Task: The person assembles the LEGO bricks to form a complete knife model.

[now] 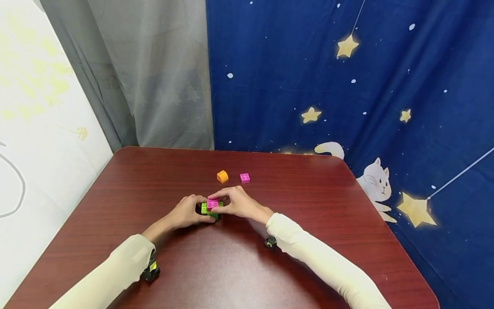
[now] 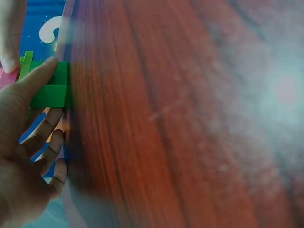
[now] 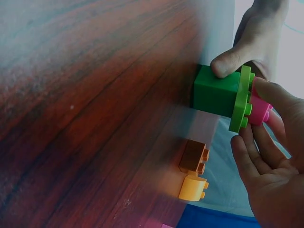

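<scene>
My left hand (image 1: 187,212) grips a dark green block (image 3: 216,92) from the side, its thumb on the near face. Across the top of that block lies a light green studded plate (image 3: 241,99), wider than the block beneath it. My right hand (image 1: 239,203) pinches a pink brick (image 1: 212,204) between thumb and fingers, on the studs of the plate. Whether the pink brick is fully pressed down cannot be told. In the left wrist view, the dark green block (image 2: 52,92) shows behind the left thumb.
Beyond the hands, a curved orange brick (image 1: 222,176) and a magenta brick (image 1: 245,178) lie on the brown table (image 1: 216,266). A darker orange brick (image 3: 192,156) shows beside the curved one in the right wrist view. Curtains hang behind the table's far edge.
</scene>
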`<state>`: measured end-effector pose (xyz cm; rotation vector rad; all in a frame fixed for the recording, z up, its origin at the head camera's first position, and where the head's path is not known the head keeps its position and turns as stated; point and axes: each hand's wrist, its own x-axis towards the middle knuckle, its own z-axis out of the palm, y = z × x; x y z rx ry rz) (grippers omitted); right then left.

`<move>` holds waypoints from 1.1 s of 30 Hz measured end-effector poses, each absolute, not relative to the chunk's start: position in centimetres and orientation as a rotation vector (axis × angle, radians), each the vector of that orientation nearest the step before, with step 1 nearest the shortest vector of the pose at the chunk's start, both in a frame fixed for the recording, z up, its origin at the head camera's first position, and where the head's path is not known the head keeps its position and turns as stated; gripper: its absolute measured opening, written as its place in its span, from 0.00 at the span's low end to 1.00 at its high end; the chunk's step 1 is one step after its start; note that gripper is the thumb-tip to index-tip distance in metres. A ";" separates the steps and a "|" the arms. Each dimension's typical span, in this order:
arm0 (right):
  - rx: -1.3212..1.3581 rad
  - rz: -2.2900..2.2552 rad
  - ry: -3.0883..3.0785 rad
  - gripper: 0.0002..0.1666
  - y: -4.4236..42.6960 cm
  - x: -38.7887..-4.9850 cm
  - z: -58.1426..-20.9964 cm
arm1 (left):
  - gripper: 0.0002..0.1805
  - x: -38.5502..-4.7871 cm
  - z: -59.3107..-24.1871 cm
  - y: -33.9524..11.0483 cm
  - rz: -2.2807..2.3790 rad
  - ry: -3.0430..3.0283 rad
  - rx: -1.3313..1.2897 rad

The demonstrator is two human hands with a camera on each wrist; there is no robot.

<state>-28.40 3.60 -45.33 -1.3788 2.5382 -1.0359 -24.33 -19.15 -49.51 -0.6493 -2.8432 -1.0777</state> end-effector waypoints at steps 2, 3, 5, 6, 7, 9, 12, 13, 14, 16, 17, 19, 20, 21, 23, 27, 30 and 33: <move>-1.379 -1.034 2.531 0.24 3.6 -28.4 -45.4 | 0.24 -24.1 -49.4 -19.2 -1.102 -2.814 -0.675; -1.382 -1.033 2.528 0.25 3.6 -28.4 -45.4 | 0.24 -24.1 -49.4 -19.2 -1.114 -2.793 -0.685; -1.391 -1.031 2.524 0.24 3.6 -28.4 -45.4 | 0.22 -23.9 -49.2 -19.3 -1.146 -2.752 -0.696; -1.396 -1.032 2.522 0.24 3.5 -28.4 -45.4 | 0.21 -23.9 -49.1 -19.3 -1.160 -2.732 -0.702; -1.398 -1.033 2.520 0.24 3.5 -28.5 -45.4 | 0.21 -23.9 -49.0 -19.3 -1.170 -2.717 -0.706; -1.399 -1.038 2.514 0.24 3.5 -28.6 -45.4 | 0.19 -23.9 -48.8 -19.3 -1.179 -2.701 -0.710; -1.385 -1.045 2.506 0.24 3.5 -28.7 -45.4 | 0.18 -24.1 -48.7 -19.3 -1.182 -2.710 -0.711; -1.375 -1.052 2.499 0.24 3.5 -28.7 -45.4 | 0.17 -24.2 -48.7 -19.2 -1.183 -2.716 -0.710; -1.369 -1.053 2.498 0.24 3.5 -28.7 -45.4 | 0.17 -24.3 -48.7 -19.3 -1.183 -2.721 -0.708; -1.363 -1.053 2.497 0.24 3.5 -28.8 -45.4 | 0.17 -24.4 -48.8 -19.3 -1.180 -2.730 -0.702; -1.360 -1.050 2.497 0.24 3.5 -28.8 -45.3 | 0.18 -24.5 -48.8 -19.3 -1.179 -2.734 -0.699; -1.359 -1.039 2.499 0.24 3.4 -28.9 -45.3 | 0.18 -24.5 -48.8 -19.3 -1.175 -2.742 -0.694; -1.364 -1.028 2.506 0.24 3.4 -28.9 -45.2 | 0.18 -24.5 -48.8 -19.3 -1.171 -2.747 -0.692; -1.366 -1.020 2.508 0.24 3.4 -28.9 -45.2 | 0.18 -24.5 -48.7 -19.3 -1.166 -2.752 -0.689; -1.369 -1.009 2.513 0.24 3.4 -29.0 -45.3 | 0.18 -24.5 -48.7 -19.3 -1.159 -2.760 -0.684; -1.404 -0.985 2.530 0.25 3.5 -28.8 -45.4 | 0.18 -24.5 -48.6 -19.3 -1.147 -2.768 -0.678; -1.426 -0.966 2.561 0.25 3.7 -28.6 -45.5 | 0.18 -24.5 -48.6 -19.3 -1.150 -2.774 -0.679; -1.427 -0.966 2.574 0.25 3.6 -28.5 -45.6 | 0.19 -24.5 -48.6 -19.4 -1.155 -2.781 -0.674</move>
